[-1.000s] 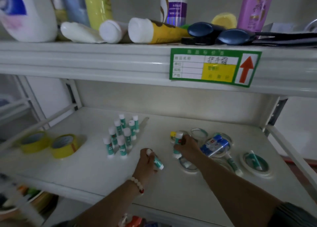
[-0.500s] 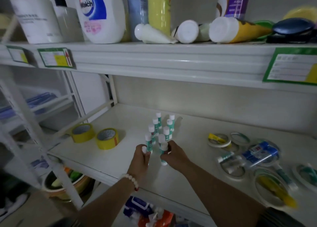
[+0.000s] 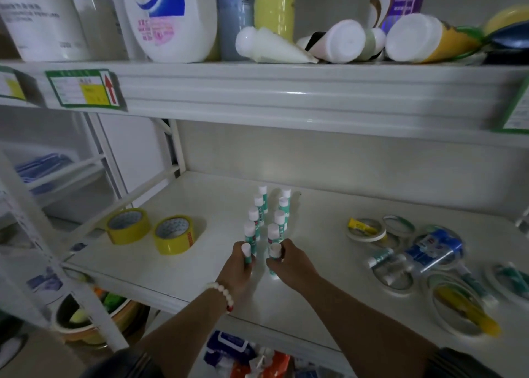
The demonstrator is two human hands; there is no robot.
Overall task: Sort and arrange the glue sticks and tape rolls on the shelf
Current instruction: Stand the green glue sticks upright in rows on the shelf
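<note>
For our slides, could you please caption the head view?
Left hand and right hand hold glue sticks upright at the front of two rows on the shelf.

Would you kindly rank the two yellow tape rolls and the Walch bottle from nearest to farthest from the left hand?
1. The right yellow tape roll, just left of the left hand.
2. The left yellow tape roll, further left.
3. The Walch bottle, up on the upper shelf.

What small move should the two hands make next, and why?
Probably set both down and let go: the left hand and the right hand each hold a white-capped green glue stick upright at the near end of the two standing rows.
</note>
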